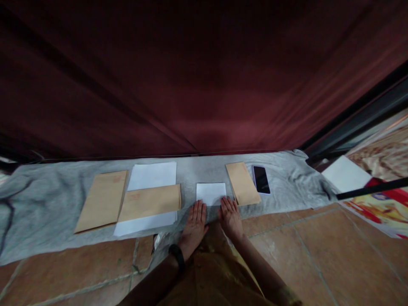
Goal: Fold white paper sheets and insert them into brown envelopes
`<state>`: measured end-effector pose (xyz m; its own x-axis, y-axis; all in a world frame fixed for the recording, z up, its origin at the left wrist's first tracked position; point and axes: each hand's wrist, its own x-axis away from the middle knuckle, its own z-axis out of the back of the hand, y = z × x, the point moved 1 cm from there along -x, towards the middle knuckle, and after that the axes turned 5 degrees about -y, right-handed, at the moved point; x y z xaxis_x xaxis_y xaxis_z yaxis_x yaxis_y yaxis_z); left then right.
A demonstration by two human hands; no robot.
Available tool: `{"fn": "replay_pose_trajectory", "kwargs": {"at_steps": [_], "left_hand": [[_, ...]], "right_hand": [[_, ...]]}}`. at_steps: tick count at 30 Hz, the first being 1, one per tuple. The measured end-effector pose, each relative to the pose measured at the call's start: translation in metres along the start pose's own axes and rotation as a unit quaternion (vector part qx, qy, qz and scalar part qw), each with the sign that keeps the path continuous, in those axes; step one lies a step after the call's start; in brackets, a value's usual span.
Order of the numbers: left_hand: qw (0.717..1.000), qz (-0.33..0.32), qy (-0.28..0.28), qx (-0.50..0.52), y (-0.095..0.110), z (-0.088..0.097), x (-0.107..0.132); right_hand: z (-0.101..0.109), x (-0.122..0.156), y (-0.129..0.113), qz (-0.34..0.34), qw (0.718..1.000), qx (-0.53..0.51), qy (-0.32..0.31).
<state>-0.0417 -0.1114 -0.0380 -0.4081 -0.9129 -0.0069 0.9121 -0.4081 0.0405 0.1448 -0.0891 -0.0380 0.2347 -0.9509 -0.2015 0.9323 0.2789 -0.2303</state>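
While white paper point(211, 192) is touched by left hand point(195, 222) and right hand point(230, 218), both palm-down without a grip, even pressure is best kept.

Phone point(262, 180) on grey cloth point(290, 180), red curtain point(216, 93), perhaps a printed box point(381, 208).

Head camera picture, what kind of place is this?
Probably a room in a home, though I can't be sure: there's a dark red curtain, a gray cloth and a tiled floor.

One creased, mustard-brown garment point(204, 278), sleeve point(288, 296) clear of the forearm; one black wristband point(177, 256) encircles the left wrist.
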Motion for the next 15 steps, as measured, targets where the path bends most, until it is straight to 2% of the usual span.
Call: {"fn": "replay_pose_trajectory", "kwargs": {"at_steps": [8,15], "left_hand": [[0.999,-0.013,-0.04,-0.014,-0.001,0.001,-0.001],[1.0,-0.015,-0.022,-0.015,-0.002,-0.003,-0.001]], "right_hand": [[-0.012,-0.043,-0.011,0.026,0.999,-0.046,0.0],[-0.022,-0.051,-0.009,0.003,1.0,-0.014,-0.015]]}}
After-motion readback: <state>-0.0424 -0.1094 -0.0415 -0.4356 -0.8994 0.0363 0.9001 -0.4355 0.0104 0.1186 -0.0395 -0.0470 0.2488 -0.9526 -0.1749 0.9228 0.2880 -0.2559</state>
